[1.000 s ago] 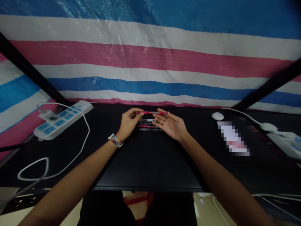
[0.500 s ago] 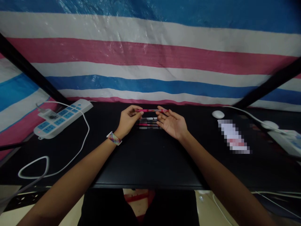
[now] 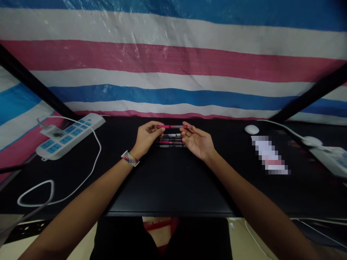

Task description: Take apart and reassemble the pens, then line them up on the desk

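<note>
A red pen (image 3: 172,126) lies level between my two hands above the black table. My left hand (image 3: 145,139), with a colourful woven band on its wrist, pinches one end between thumb and fingers. At the opposite end, my right hand (image 3: 197,143) holds the pen with its fingertips, palm turned partly up and the lower fingers loosely curled. Just below this pen in the view, several other pens (image 3: 170,142) lie side by side on the table, their right ends partly hidden by my right fingers.
On the left stands a white power strip (image 3: 73,136) with a plugged-in adapter and a looping white cable (image 3: 94,164). To the right are a white mouse (image 3: 252,129), a blurred-out pale item (image 3: 268,153) and another power strip (image 3: 332,160). Striped sheeting (image 3: 173,61) hangs behind the table.
The pen has turned slightly in my fingers, and my right fingertips now sit closer around its right end. The view has shifted slightly; the other pens lie as before.
</note>
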`<state>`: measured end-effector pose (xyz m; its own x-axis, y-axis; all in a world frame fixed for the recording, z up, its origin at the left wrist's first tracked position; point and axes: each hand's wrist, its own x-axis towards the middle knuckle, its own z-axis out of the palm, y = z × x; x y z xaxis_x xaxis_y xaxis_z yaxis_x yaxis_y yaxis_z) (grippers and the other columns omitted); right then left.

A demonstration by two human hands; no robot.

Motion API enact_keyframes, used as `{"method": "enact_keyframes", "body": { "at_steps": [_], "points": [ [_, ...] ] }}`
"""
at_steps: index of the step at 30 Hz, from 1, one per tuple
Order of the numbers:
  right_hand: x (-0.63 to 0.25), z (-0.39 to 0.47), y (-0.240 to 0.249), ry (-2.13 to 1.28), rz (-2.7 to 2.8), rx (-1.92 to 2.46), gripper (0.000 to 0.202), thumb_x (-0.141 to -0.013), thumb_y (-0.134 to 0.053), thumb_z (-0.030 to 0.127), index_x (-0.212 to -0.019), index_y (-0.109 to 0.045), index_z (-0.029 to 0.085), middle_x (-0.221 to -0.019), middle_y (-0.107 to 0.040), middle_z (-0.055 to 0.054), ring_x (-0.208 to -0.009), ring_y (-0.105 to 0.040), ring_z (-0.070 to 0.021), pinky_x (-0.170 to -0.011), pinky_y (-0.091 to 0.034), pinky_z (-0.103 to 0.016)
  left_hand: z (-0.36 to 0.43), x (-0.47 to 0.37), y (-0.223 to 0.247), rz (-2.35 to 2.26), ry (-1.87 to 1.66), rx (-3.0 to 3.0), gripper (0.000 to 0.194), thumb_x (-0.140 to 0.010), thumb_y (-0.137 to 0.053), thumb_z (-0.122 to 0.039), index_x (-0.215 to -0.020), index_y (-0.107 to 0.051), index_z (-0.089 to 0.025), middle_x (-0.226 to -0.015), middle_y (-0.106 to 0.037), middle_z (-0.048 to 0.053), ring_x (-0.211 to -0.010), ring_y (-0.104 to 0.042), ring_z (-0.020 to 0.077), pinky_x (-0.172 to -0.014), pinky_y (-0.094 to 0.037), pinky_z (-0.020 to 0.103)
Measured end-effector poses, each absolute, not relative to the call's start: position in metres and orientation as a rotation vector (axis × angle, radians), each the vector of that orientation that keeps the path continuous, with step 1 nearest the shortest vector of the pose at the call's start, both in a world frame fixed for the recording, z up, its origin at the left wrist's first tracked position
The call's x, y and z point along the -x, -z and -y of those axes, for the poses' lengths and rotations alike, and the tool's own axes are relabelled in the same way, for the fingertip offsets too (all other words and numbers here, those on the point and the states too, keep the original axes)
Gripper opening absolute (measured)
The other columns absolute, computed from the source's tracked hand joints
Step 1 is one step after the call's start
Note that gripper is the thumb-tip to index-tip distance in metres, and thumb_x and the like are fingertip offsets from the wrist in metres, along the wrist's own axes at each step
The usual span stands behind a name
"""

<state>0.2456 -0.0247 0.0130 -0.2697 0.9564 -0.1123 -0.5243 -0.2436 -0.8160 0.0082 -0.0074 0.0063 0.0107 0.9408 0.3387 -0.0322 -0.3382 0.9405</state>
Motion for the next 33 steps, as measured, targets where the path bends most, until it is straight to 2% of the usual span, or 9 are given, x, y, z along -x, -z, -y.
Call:
{"method": "enact_keyframes", "body": {
  "at_steps": [4,8,10,14,19,24,29,33],
  "points": [
    [-0.2457,0.0248,-0.0145,-1.769,0.808,0.734,0.043,-0.096,-0.063,0.044,-0.131,-0.076,0.023,-0.123,-0.081,-0.011,-0.113,-0.076,-0.0278,-0.089,-0.069,-0.039,0.0070,-0.0080,-0.0062,-0.990,-1.458,-1.432,0.020,-0.083,-0.090,-0.031,-0.097,-0.083,-0.019,-0.074,-0.077,0.003,-0.064,-0.071,0.0150,-0.064,-0.061,0.029],
    [-0.2447,0.0235,-0.0131,-1.774,0.756,0.714,0.033,-0.092,-0.069,0.037,-0.121,-0.077,0.023,-0.111,-0.083,-0.009,-0.100,-0.077,-0.0243,-0.085,-0.069,-0.036,0.0074,-0.0082,-0.0061,-0.997,-1.445,-1.446,0.021,-0.082,-0.090,-0.032,-0.096,-0.083,-0.019,-0.075,-0.077,0.003,-0.064,-0.071,0.0153,-0.063,-0.060,0.028],
    [-0.2444,0.0234,-0.0123,-1.761,0.746,0.719,0.032,-0.093,-0.069,0.037,-0.120,-0.078,0.022,-0.109,-0.083,-0.010,-0.099,-0.077,-0.0246,-0.088,-0.069,-0.038,0.0076,-0.0086,-0.0056,-0.996,-1.436,-1.467,0.020,-0.083,-0.090,-0.032,-0.096,-0.082,-0.019,-0.076,-0.077,0.003,-0.065,-0.071,0.0155,-0.064,-0.061,0.029],
    [-0.2441,0.0243,-0.0122,-1.746,0.762,0.742,0.038,-0.097,-0.066,0.042,-0.126,-0.077,0.022,-0.113,-0.082,-0.011,-0.109,-0.076,-0.0270,-0.098,-0.067,-0.041,0.0075,-0.0089,-0.0049,-0.975,-1.430,-1.489,0.018,-0.084,-0.089,-0.031,-0.096,-0.082,-0.019,-0.079,-0.078,0.003,-0.065,-0.071,0.0149,-0.066,-0.062,0.030],
    [-0.2441,0.0243,-0.0131,-1.703,0.793,0.782,0.037,-0.093,-0.069,0.041,-0.123,-0.078,0.021,-0.112,-0.081,-0.012,-0.112,-0.076,-0.0294,-0.103,-0.066,-0.046,0.0077,-0.0088,-0.0059,-0.973,-1.429,-1.486,0.018,-0.084,-0.089,-0.031,-0.095,-0.082,-0.019,-0.078,-0.078,0.003,-0.065,-0.070,0.0150,-0.066,-0.061,0.029],
    [-0.2445,0.0244,-0.0150,-1.761,0.760,0.724,0.040,-0.096,-0.065,0.044,-0.127,-0.078,0.022,-0.115,-0.081,-0.011,-0.117,-0.075,-0.0284,-0.109,-0.064,-0.045,0.0079,-0.0087,-0.0073,-0.975,-1.435,-1.483,0.019,-0.083,-0.089,-0.031,-0.096,-0.082,-0.019,-0.077,-0.078,0.003,-0.065,-0.070,0.0153,-0.066,-0.061,0.030],
    [-0.2436,0.0237,-0.0141,-1.683,0.743,0.784,0.031,-0.093,-0.070,0.038,-0.118,-0.079,0.022,-0.103,-0.081,-0.011,-0.112,-0.076,-0.0294,-0.115,-0.062,-0.049,0.0086,-0.0097,-0.0060,-0.969,-1.421,-1.498,0.019,-0.083,-0.089,-0.032,-0.095,-0.082,-0.019,-0.079,-0.079,0.003,-0.065,-0.070,0.0155,-0.067,-0.062,0.030],
    [-0.2437,0.0230,-0.0134,-1.675,0.728,0.781,0.029,-0.092,-0.070,0.038,-0.115,-0.080,0.023,-0.101,-0.081,-0.010,-0.112,-0.076,-0.0299,-0.117,-0.061,-0.051,0.0086,-0.0103,-0.0050,-0.965,-1.434,-1.481,0.019,-0.082,-0.090,-0.031,-0.094,-0.082,-0.020,-0.078,-0.079,0.003,-0.064,-0.070,0.0151,-0.066,-0.061,0.030]
  ]
}}
